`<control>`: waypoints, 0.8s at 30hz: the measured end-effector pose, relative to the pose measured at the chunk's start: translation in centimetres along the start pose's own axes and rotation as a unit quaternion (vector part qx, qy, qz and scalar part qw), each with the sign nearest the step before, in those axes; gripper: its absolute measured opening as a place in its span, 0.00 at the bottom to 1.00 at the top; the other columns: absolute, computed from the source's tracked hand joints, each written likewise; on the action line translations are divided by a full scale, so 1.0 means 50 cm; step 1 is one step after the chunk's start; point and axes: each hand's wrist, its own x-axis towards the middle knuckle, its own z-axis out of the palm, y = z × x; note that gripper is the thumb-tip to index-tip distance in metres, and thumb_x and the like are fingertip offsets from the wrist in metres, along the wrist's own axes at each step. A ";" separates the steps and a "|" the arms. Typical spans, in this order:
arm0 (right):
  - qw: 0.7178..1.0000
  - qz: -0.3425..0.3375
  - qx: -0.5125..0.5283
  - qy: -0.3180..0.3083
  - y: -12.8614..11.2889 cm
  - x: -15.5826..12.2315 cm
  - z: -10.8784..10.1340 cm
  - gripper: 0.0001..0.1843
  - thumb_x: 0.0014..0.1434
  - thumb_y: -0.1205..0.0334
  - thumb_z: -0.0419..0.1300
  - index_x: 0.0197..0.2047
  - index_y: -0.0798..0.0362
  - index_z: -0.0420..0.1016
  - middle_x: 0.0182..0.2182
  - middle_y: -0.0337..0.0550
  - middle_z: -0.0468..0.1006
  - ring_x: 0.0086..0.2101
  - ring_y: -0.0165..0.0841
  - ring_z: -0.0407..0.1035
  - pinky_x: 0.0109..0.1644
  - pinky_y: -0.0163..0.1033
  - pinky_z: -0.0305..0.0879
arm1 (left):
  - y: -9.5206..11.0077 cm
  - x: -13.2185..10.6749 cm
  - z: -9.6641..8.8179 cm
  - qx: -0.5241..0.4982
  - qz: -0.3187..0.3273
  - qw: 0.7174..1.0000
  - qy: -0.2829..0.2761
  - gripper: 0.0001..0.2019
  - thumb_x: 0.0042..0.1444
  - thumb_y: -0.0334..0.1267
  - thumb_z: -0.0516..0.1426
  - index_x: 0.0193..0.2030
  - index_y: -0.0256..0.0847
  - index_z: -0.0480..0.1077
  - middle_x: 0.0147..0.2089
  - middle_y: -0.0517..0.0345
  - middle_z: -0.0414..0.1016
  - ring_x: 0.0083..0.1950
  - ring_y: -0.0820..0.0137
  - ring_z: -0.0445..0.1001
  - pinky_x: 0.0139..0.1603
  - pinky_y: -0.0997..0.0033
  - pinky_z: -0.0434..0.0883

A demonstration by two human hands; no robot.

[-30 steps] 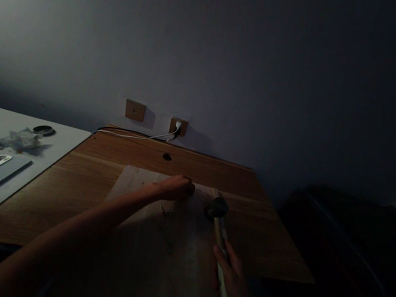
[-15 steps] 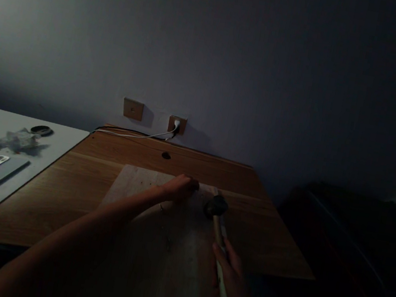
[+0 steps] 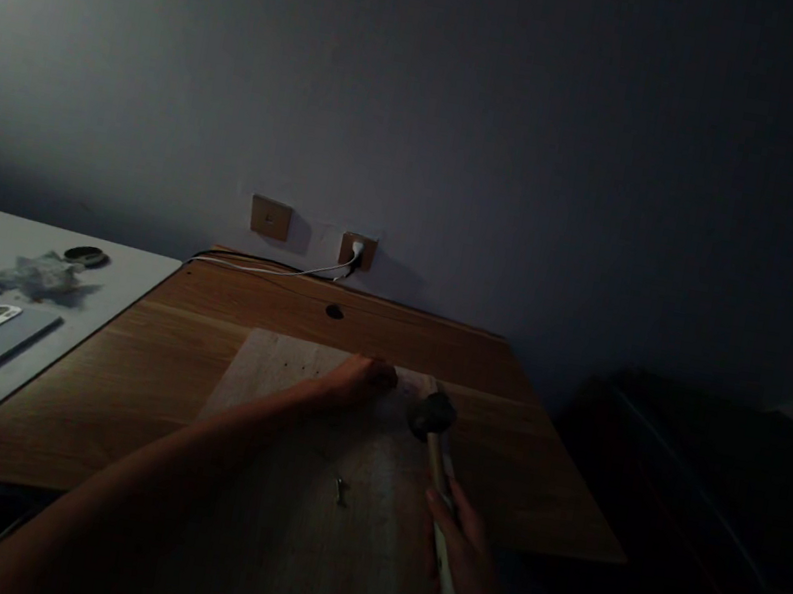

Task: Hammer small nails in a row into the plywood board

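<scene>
My right hand [image 3: 466, 542] is wrapped round the wooden handle of a hammer [image 3: 432, 417]. The hammer's dark head hangs over the right edge of a pale wooden board [image 3: 353, 554]. On the far part of that board, left of the hammer head, rests my left hand [image 3: 359, 379]. Its fingers are curled together, and shadow hides whatever may be between them. A small shiny metal piece [image 3: 340, 490], which looks like a nail or screw, lies on the board nearer to me. Several tiny dark marks dot the board's far left part.
Beneath the board is a brown wooden desk [image 3: 142, 366] with a round cable hole [image 3: 334, 311]. Cables run along its back to a wall socket [image 3: 357, 251]. A white table [image 3: 143, 268] on the left bears a scale [image 3: 7, 354], crumpled plastic [image 3: 46, 277] and a round dark object [image 3: 85, 256].
My left forearm has shifted slightly down, covering small pieces on the board that showed beside it. Both hands stay in nearly the same place, and the hammer has hardly moved.
</scene>
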 end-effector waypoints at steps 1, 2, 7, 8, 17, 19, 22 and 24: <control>1.000 0.009 -0.001 -0.007 0.001 -0.001 0.000 0.45 0.41 0.26 0.66 0.52 0.50 0.80 0.42 0.47 0.82 0.47 0.45 0.75 0.41 0.40 0.73 | 0.001 0.000 -0.001 0.007 0.004 1.000 0.002 0.08 0.56 0.28 0.57 0.38 0.38 0.77 0.40 0.55 0.80 0.42 0.69 0.76 0.46 0.73 0.69; 1.000 0.018 -0.001 -0.015 0.001 -0.003 0.000 0.45 0.43 0.26 0.65 0.54 0.50 0.79 0.38 0.46 0.82 0.41 0.44 0.77 0.36 0.40 0.73 | 0.002 -0.001 -0.002 0.013 0.007 1.000 0.001 0.08 0.57 0.28 0.56 0.38 0.38 0.77 0.40 0.55 0.80 0.42 0.69 0.75 0.46 0.72 0.69; 0.999 0.004 0.013 -0.048 -0.006 -0.008 0.005 0.41 0.50 0.30 0.63 0.57 0.51 0.75 0.24 0.35 0.73 0.19 0.31 0.67 0.21 0.35 0.64 | -0.003 -0.005 0.000 -0.001 -0.031 1.000 -0.005 0.14 0.54 0.28 0.57 0.47 0.40 0.74 0.38 0.58 0.79 0.38 0.70 0.77 0.41 0.73 0.69; 0.999 -0.010 0.014 -0.049 -0.011 -0.007 0.007 0.40 0.51 0.31 0.63 0.57 0.51 0.75 0.23 0.34 0.72 0.18 0.30 0.65 0.20 0.34 0.63 | -0.005 -0.005 0.002 -0.010 -0.042 0.999 -0.005 0.17 0.53 0.29 0.58 0.50 0.41 0.72 0.38 0.59 0.80 0.38 0.69 0.77 0.40 0.73 0.70; 0.986 -0.095 0.024 -0.135 -0.064 0.027 0.054 0.22 0.58 0.38 0.60 0.36 0.51 0.70 0.21 0.29 0.65 0.15 0.24 0.58 0.17 0.31 0.56 | -0.001 -0.008 0.001 -0.049 -0.061 0.997 0.000 0.17 0.53 0.29 0.58 0.51 0.39 0.72 0.38 0.57 0.81 0.38 0.69 0.78 0.39 0.74 0.71; 0.985 -0.108 0.016 -0.135 -0.068 0.035 0.065 0.22 0.58 0.38 0.60 0.33 0.50 0.67 0.20 0.29 0.64 0.15 0.25 0.58 0.17 0.32 0.56 | -0.004 -0.008 0.003 -0.055 -0.052 0.997 0.003 0.17 0.53 0.28 0.59 0.50 0.38 0.72 0.38 0.56 0.81 0.37 0.68 0.78 0.38 0.73 0.71; 0.983 -0.121 -0.009 -0.137 -0.066 0.047 0.076 0.22 0.58 0.38 0.59 0.35 0.50 0.68 0.21 0.29 0.66 0.16 0.26 0.60 0.18 0.32 0.57 | -0.011 -0.006 0.007 -0.054 -0.039 0.998 0.019 0.17 0.52 0.28 0.60 0.51 0.38 0.72 0.40 0.55 0.81 0.40 0.67 0.79 0.40 0.72 0.71; 0.983 -0.117 -0.020 -0.144 -0.062 0.053 0.081 0.22 0.59 0.38 0.59 0.36 0.50 0.68 0.21 0.29 0.67 0.16 0.26 0.60 0.19 0.32 0.56 | -0.014 -0.006 0.009 -0.051 -0.037 0.998 0.027 0.18 0.52 0.27 0.60 0.51 0.39 0.72 0.43 0.55 0.82 0.42 0.65 0.79 0.41 0.72 0.72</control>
